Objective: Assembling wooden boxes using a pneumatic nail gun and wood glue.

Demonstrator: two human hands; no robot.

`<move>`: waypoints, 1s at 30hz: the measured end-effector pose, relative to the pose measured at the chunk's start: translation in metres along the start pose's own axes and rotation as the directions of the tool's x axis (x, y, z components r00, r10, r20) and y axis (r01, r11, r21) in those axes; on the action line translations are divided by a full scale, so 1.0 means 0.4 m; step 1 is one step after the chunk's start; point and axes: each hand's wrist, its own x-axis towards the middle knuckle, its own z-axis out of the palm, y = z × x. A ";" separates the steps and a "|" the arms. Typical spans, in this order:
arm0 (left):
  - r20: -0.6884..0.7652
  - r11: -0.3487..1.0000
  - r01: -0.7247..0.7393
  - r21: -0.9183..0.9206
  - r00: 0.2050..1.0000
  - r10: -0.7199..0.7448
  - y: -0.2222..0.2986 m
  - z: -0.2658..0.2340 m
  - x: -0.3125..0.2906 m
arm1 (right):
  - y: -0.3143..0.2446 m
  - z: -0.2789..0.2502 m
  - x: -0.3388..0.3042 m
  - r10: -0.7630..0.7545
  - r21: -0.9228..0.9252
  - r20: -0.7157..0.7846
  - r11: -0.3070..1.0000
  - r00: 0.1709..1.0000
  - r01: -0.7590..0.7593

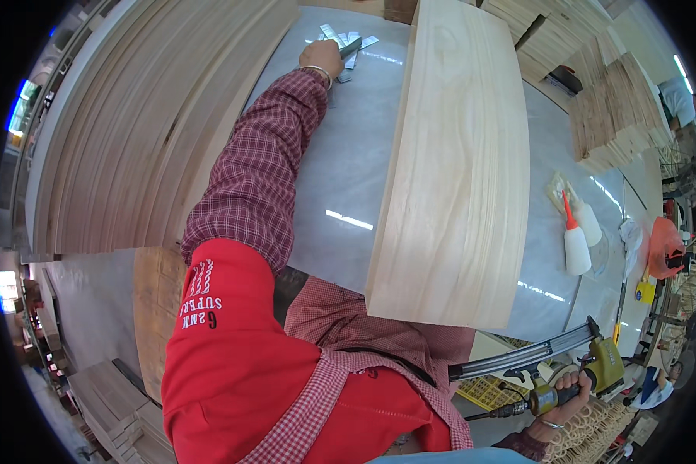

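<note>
At the far end of the grey tabletop, my left hand (322, 58) is closed around one end of a short dark-green bar (351, 49), whose exact kind I cannot make out. Several shiny silver strips (331, 32) lie fanned out beneath and around it. Down at the lower right, my right hand (574, 393) is wrapped around the grip of a yellow-green air nail gun (607, 363) with a long magazine. A pale wooden board assembly (460, 170) with a raised side edge rests lengthwise between the two hands, its near end close to my body.
Stacked wooden boards (147, 124) rise on the left. More wood piles (615, 108) stand at the far right. White glue bottles (577, 249), one with a red nozzle, are right of the board. Below the nail gun sits a yellow crate (491, 393).
</note>
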 end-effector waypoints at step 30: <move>0.119 0.795 -0.245 -0.555 0.923 0.367 0.158 -0.083 -0.120 | -0.034 -0.027 -0.105 0.029 0.108 -0.173 0.994 0.985 -0.010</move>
